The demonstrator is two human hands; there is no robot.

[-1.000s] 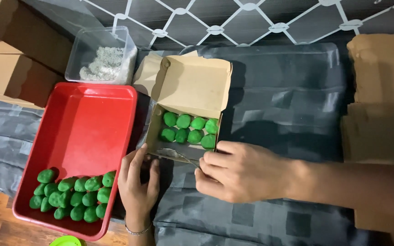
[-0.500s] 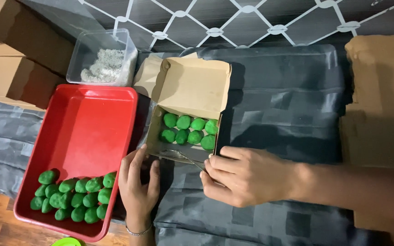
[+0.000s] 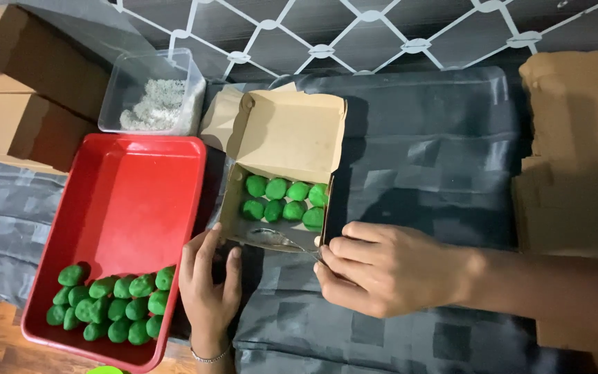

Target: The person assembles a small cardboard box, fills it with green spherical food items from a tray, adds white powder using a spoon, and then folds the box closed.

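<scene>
**Both hands parked at the near edge of the cardboard box**

Watching the head cam feed here, taking the open cardboard box [image 3: 282, 187] as my landmark. It sits mid-counter on a dark grey cloth [image 3: 423, 159], lid flipped up toward the far side, with two short rows of green balls [image 3: 285, 199] packed against its far wall.

The left hand [image 3: 205, 280] is at the box's near-left corner, fingers loosely spread, thumb and fingertips touching the front wall. It isn't clamped on anything that I can see. The right hand [image 3: 382, 273] is just off the near-right corner, fingers curled together and pinching the edge of a clear plastic sheet [image 3: 278, 239] that lies over the box's near side. The film is thin and shiny, so I can't tell exactly how far it reaches.

Left of the box there's a red tray [image 3: 129, 201], touching or nearly so, with a pile of more green balls [image 3: 109, 308] heaped at its near end. Beyond the tray, up-left from the box, is a clear plastic tub [image 3: 150, 93] with white shreds inside. Brown cartons [image 3: 15, 83] are stacked further left, and flat cardboard [image 3: 576, 152] lies well off to the right.
</scene>
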